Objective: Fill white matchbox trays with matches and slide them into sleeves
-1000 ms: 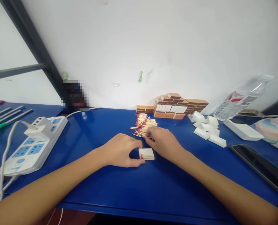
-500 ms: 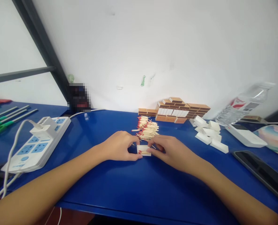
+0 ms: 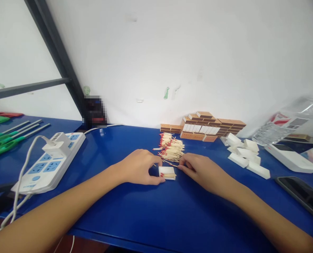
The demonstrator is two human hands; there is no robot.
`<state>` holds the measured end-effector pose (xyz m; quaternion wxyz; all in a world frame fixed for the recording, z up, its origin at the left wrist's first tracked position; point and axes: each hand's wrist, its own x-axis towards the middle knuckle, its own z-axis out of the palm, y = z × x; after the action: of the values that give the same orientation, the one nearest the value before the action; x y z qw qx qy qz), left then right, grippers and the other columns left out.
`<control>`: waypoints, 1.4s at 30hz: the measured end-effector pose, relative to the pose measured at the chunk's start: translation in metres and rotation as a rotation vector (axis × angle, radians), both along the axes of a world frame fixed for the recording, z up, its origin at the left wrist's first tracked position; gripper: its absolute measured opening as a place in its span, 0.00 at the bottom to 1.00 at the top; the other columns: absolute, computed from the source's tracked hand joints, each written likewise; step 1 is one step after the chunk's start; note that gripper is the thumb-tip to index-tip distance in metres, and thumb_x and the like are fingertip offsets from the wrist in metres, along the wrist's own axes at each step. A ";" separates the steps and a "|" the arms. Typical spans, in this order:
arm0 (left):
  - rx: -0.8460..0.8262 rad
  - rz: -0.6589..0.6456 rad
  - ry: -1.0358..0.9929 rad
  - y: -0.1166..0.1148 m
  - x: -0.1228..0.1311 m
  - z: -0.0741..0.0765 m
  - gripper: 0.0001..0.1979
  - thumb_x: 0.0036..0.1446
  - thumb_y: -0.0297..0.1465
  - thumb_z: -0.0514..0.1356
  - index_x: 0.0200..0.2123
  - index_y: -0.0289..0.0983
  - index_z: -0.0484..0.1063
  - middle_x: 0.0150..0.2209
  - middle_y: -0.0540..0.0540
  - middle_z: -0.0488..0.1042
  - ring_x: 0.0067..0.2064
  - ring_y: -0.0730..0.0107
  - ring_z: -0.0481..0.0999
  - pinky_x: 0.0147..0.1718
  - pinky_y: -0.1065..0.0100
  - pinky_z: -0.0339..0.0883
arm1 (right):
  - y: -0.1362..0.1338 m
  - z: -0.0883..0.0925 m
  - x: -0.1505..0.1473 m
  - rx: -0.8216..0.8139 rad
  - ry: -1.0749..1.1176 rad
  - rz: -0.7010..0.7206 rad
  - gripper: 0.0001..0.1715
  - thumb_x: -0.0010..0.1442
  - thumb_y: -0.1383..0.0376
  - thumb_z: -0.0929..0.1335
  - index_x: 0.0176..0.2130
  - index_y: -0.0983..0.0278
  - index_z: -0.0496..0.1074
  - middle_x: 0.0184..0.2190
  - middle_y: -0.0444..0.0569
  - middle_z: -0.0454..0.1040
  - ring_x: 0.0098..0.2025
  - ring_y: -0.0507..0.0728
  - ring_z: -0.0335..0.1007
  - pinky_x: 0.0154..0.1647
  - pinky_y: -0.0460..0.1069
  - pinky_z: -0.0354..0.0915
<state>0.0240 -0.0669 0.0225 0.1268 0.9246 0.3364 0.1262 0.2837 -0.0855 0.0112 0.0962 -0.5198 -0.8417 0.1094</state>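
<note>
Perhaps, loosely gripped by the left hand, the matchbox tray on the tabletop before the match heap could skid if the right hand, pinching a matchstick, nudges it.

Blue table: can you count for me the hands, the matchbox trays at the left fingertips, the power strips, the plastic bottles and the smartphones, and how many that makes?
Hands (left hand, right hand): 2
Matchbox tray at the left fingertips: 1
Power strip: 1
Plastic bottle: 1
Smartphone: 1
Total: 6
</note>
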 end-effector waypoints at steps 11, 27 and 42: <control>0.024 0.027 0.020 0.002 0.000 -0.003 0.18 0.57 0.47 0.66 0.41 0.38 0.78 0.24 0.53 0.73 0.26 0.71 0.72 0.26 0.69 0.55 | -0.007 0.006 0.002 0.060 0.058 0.096 0.08 0.73 0.63 0.64 0.39 0.61 0.69 0.36 0.47 0.76 0.35 0.56 0.74 0.33 0.48 0.62; 0.070 -0.012 0.077 -0.001 0.002 -0.003 0.19 0.60 0.49 0.64 0.39 0.38 0.77 0.28 0.50 0.77 0.30 0.68 0.75 0.27 0.67 0.53 | -0.017 0.002 -0.017 0.062 0.044 0.152 0.05 0.72 0.65 0.64 0.41 0.60 0.69 0.38 0.47 0.77 0.35 0.56 0.76 0.32 0.50 0.64; 0.085 -0.033 0.072 0.000 0.001 -0.005 0.18 0.59 0.48 0.64 0.39 0.39 0.78 0.29 0.50 0.78 0.30 0.68 0.75 0.26 0.67 0.53 | -0.016 -0.005 -0.019 0.024 0.120 0.179 0.09 0.73 0.65 0.61 0.39 0.60 0.67 0.38 0.48 0.76 0.35 0.56 0.73 0.34 0.50 0.64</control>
<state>0.0246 -0.0670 0.0171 0.0772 0.9386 0.3195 0.1049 0.2643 -0.1019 0.0061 0.1425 -0.4337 -0.8789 0.1383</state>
